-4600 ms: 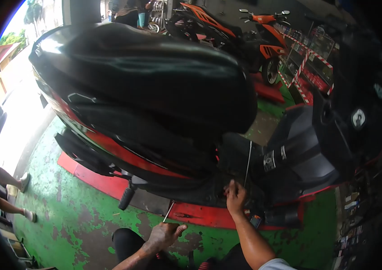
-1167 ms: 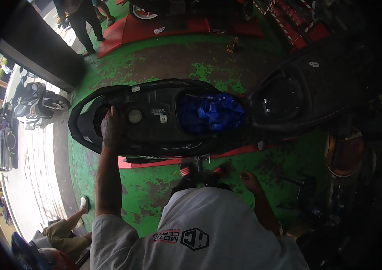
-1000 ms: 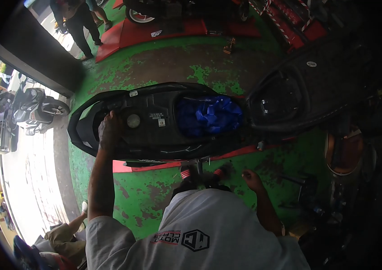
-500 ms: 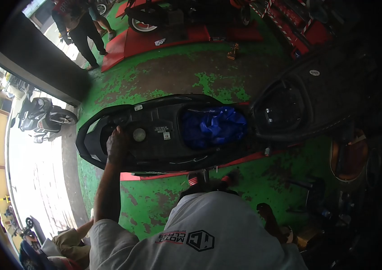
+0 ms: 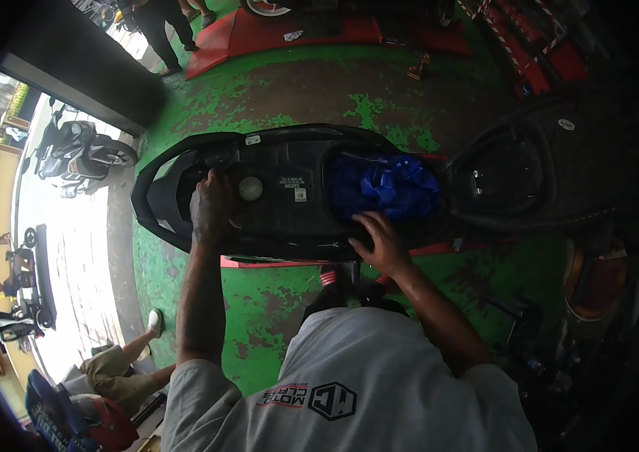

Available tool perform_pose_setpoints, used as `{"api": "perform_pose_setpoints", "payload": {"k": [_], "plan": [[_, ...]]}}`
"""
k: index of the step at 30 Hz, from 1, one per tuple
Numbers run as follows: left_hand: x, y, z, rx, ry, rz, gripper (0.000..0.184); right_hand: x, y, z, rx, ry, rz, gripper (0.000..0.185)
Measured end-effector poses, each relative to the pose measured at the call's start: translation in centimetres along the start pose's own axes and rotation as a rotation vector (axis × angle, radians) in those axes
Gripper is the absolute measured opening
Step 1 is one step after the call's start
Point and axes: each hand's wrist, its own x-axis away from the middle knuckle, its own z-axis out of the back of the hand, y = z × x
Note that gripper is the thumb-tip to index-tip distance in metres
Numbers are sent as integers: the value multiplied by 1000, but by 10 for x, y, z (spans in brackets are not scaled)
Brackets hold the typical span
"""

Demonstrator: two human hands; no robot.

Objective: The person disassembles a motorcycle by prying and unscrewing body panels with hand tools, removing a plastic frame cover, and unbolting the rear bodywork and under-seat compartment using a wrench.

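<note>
Crosswise, the scooter (image 5: 282,215) points right

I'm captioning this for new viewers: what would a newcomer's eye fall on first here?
Probably the bright blue bundle in the well of the scooter, near the middle, with the right hand at the well's near edge. Next, the open seat farther right and the left hand beside the round cap, left of centre. The patchy green floor also stands out.
</note>
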Motion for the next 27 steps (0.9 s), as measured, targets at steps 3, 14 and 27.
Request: {"api": "perform_pose_setpoints", "payload": {"k": [3, 14, 27], "plan": [[2, 5, -1, -142, -166, 152, 28, -42, -6, -46, 80, -31, 88, 71], [-12, -7, 10, -145, -248, -45, 24, -43, -11, -62, 188, -156, -11, 81], [22, -43, -3, 176, 26, -168, 50, -143, -80, -85, 174, -359, 594, 59]]}}
